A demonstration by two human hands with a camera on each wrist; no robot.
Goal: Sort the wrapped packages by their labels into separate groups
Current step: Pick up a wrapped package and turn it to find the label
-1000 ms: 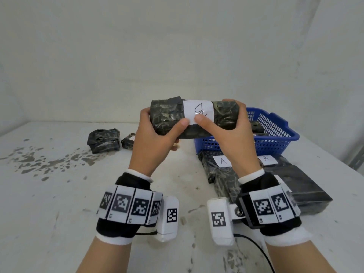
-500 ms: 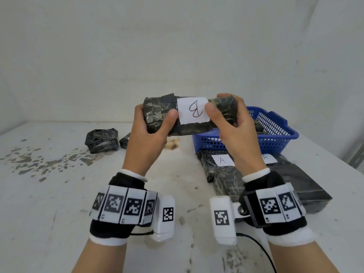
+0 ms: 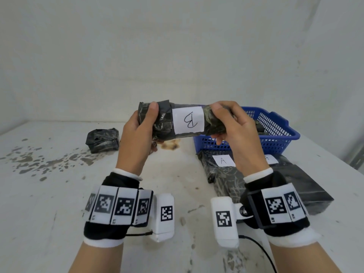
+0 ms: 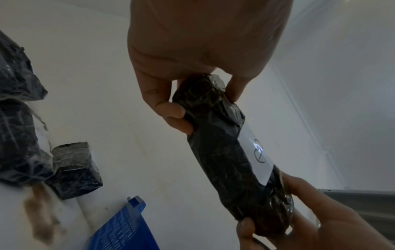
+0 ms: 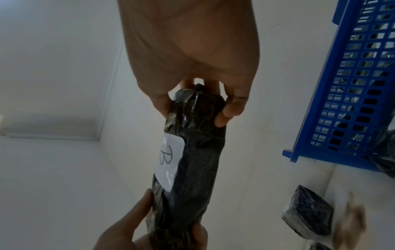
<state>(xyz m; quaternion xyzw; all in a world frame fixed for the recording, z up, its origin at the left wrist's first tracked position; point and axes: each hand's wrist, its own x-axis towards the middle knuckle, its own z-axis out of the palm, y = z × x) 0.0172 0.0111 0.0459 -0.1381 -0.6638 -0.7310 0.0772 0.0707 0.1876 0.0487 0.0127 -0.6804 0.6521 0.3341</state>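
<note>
Package (image 3: pixel 185 122) wrapped in dark camo-pattern plastic is held up in the air at frame centre in head view, lying roughly horizontal, clear of the table (image 3: pixel 49 194). White label (image 3: pixel 188 120) on its middle faces the camera, handwritten "B", rotated sideways. Left hand (image 3: pixel 137 133) grips the left end, thumb over the top and fingers curled round underneath; left wrist view shows the same fingers (image 4: pixel 175 116) wrapped on that end. Right hand (image 3: pixel 234 131) grips the right end the same way, thumb on top near the label edge. Blue basket (image 3: pixel 275 134) sits right of centre behind the right hand, with dark wrapped items visible inside. Just in front of the basket, lower right, two flat dark packages lie side by side on the table; the nearer one (image 3: pixel 222 174) carries a label "A" (image 3: pixel 223 160), the second one (image 3: pixel 307 184) has a label partly hidden by the right wrist, letter can't be read. Small dark wrapped package (image 3: pixel 103 139) lies on the table at left-centre, well apart from the basket, label not visible. Brown stain (image 3: pixel 171 145) on the table under the held package.
</note>
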